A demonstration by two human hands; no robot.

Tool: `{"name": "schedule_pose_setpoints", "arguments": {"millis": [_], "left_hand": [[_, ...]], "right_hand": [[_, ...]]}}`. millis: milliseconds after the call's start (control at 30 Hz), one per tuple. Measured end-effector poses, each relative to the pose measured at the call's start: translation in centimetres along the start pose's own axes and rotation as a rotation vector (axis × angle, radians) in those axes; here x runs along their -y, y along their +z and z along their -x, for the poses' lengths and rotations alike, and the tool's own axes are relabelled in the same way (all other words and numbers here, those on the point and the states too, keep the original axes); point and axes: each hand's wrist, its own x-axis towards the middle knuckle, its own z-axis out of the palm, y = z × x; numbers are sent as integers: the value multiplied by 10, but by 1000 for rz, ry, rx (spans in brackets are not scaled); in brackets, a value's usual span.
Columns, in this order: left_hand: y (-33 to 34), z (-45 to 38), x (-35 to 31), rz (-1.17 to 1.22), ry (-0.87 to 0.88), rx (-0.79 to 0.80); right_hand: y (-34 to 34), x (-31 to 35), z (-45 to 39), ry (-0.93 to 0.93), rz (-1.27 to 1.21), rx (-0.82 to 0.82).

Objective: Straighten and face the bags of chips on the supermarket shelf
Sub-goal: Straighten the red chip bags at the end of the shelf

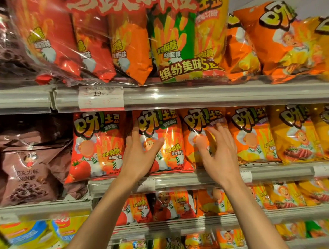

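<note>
Left hand: the left hand (140, 155) lies with fingers spread and straight on the front of a red tomato chip bag (166, 143) on the middle shelf (180, 179), palm low on the bag, fingertips near its left edge, thumb out to the right across the chef picture
Right hand: the right hand (218, 150) has loosely bent, spread fingers touching the front of the orange chip bag (195, 134) just right of the red one, fingertips up by the printed logo; it pinches nothing that I can tell
Task bags: the two bags stand upright and side by side, faces forward, at the shelf's front lip, directly under the hands
Neighbours left: another red tomato bag (93, 145) stands just left of the left hand; brown chocolate snack bags (29, 172) lie further left
Neighbours right: an orange bag (253, 134) and a yellow steak-flavour bag (298, 132) stand to the right of the right hand
Upper shelf: a large clear multipack (119, 42) of bags leans forward above a price tag (100, 97) reading 19.90
Lower shelves: smaller bags (162, 206) in the same colours line up beneath the forearms
</note>
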Motion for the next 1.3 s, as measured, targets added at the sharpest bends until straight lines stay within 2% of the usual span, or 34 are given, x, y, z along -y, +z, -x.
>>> {"name": "schedule_pose_setpoints", "arguments": {"millis": [167, 300, 367, 500, 667, 833, 933, 1033, 1167, 1300], "left_hand": [[-22, 26, 12, 71, 62, -38], [-38, 57, 23, 143, 8, -109], [-45, 73, 31, 187, -37, -123], [-60, 95, 60, 245, -98, -148], [-83, 99, 78, 337, -117, -179], [-120, 83, 90, 369, -38, -182], [-136, 71, 92, 313, 3, -208], [-138, 54, 98, 110, 86, -236], [-130, 38, 96, -72, 140, -166], [-125, 26, 95, -44, 74, -128]], "right_hand": [[-13, 14, 31, 2, -202, 82], [-6, 13, 55, 190, -386, 274], [2, 10, 67, 213, -415, 329], [15, 11, 92, 85, -386, 304], [25, 22, 98, 245, -382, 376], [38, 67, 104, 230, -396, 301], [53, 102, 98, 236, -465, 286], [76, 132, 84, 195, -521, 307], [116, 155, 55, 78, -361, 334], [141, 165, 37, 149, -279, 379]]}}
